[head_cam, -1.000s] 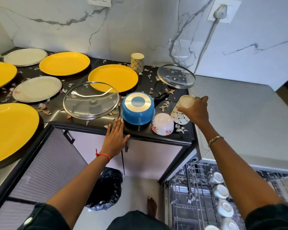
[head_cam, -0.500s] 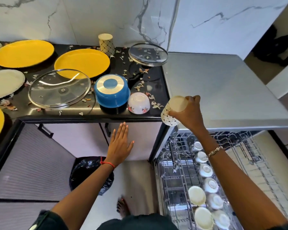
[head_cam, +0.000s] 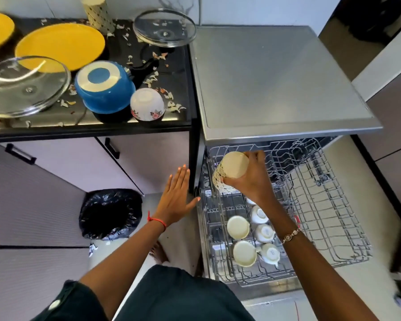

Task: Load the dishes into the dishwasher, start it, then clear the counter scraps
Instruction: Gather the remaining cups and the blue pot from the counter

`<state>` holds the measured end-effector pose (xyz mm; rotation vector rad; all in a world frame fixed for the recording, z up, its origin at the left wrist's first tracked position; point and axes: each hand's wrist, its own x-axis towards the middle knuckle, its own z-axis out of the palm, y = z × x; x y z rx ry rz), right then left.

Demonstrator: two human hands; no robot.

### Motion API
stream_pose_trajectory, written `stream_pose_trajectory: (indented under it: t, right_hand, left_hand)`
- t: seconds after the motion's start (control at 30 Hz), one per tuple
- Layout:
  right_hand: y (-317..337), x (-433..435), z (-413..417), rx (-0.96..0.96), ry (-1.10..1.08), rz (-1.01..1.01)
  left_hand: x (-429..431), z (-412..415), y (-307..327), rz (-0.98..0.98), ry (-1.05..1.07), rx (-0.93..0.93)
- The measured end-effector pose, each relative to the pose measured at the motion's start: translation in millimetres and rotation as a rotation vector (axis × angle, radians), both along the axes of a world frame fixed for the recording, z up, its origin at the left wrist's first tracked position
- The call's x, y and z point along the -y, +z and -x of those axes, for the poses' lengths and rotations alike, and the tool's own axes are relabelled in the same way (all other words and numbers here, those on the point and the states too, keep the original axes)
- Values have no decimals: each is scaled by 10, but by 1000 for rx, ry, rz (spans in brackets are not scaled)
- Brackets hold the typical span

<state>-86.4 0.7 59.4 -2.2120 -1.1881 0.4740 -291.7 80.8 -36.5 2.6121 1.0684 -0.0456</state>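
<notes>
My right hand (head_cam: 250, 179) grips a cream patterned cup (head_cam: 229, 172) upside down over the back left of the pulled-out dishwasher rack (head_cam: 322, 216). Several cream cups and white cups (head_cam: 252, 237) stand upside down along the rack's left side. My left hand (head_cam: 175, 198) hangs flat with straight fingers beside the counter's leg, holding nothing. On the black counter (head_cam: 176, 66) lie an upturned blue pot (head_cam: 104, 89), an upturned floral bowl (head_cam: 147, 104), two glass lids (head_cam: 23, 86), yellow plates (head_cam: 60, 48), another patterned cup (head_cam: 97, 12) and scattered scraps (head_cam: 153, 77).
The dishwasher's steel top (head_cam: 276, 77) spreads to the right of the counter. A black-lined bin (head_cam: 110, 214) stands on the floor under the counter, left of my left hand. Cabinet doors with black handles (head_cam: 20, 154) face me. My bare foot (head_cam: 159, 251) is near the rack.
My right hand lifted the patterned cup off the counter's right edge and carried it down over the rack. My left hand left the counter edge and dropped lower. The view swung right and down.
</notes>
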Motion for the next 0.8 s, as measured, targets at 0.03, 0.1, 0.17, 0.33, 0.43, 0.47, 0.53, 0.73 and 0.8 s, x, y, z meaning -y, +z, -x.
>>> stream_pose_trajectory:
  t: [0.03, 0.1, 0.17, 0.33, 0.43, 0.47, 0.53, 0.73, 0.8]
  right_hand:
    - [-58, 72, -26, -10, -3, 9]
    - [-174, 210, -89, -27, -21, 30]
    - [-296, 325, -151, -38, -39, 64]
    - [-612, 532, -249, -44, -41, 103]
    - [-827, 553, -299, -28, 1, 152]
    - [-903, 542, -320, -23, 18, 163]
    - [-1047, 509, -349, -3, 56, 191]
    - [-1439, 361, -459, 63, 225, 347]
    - [-1548, 323, -489, 78, 278, 403]
  left_hand:
    - [65, -34, -19, 12, -17, -1]
    - [197, -108, -60, 38, -47, -7]
    - [308, -174, -114, 51, -84, -30]
    - [522, -318, -260, 73, -175, -122]
    - [620, -401, -327, 57, -202, -189]
    - [643, -426, -347, 54, -208, -204]
    - [677, -467, -374, 59, -219, -223]
    - [693, -546, -492, 84, -239, -296]
    - [672, -569, -525, 85, -243, -303]
